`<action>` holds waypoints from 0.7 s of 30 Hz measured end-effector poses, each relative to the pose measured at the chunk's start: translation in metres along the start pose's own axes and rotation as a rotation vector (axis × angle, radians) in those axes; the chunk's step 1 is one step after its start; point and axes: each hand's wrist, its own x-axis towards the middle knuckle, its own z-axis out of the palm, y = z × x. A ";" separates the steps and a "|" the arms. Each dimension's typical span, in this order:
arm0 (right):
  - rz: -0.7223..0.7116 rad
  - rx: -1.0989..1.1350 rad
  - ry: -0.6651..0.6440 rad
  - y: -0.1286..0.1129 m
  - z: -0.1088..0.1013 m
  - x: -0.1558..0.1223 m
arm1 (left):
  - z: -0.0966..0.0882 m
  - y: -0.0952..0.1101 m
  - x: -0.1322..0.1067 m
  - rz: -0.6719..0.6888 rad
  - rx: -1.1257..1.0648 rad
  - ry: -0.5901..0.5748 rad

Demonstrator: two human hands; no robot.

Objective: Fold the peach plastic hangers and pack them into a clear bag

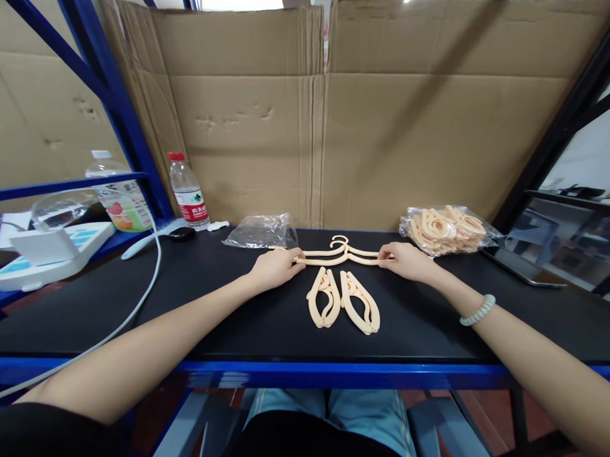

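A cream plastic folding hanger (324, 261) lies spread open on the black tabletop, hook pointing away from me. Just behind it, a second set of arms and hook shows, apparently another unfolded hanger. My left hand (276, 267) is closed on the front hanger's left end, with fingertips pinched around it. At the right end, my right hand (406, 261) pinches the other arm tip between thumb and fingers. Closer to me lie two folded hangers, a left one (315, 302) and a right one (372, 319), side by side.
A clear bag of folded hangers (442, 228) sits at back right beside a dark tablet-like panel (518, 268). At back left are a crumpled plastic bag (262, 231), a red-capped water bottle (188, 198) and a power strip (54, 256) with a white cable (151, 270). Cardboard (239, 119) walls the back.
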 end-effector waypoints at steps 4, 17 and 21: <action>0.015 0.023 0.019 -0.006 -0.008 -0.004 | -0.007 0.002 -0.003 0.025 0.007 0.000; 0.040 0.036 0.126 -0.015 -0.020 -0.009 | -0.016 0.020 -0.017 0.001 0.013 0.306; 0.027 0.036 0.138 -0.017 -0.018 -0.010 | -0.011 0.019 -0.015 0.057 -0.147 0.298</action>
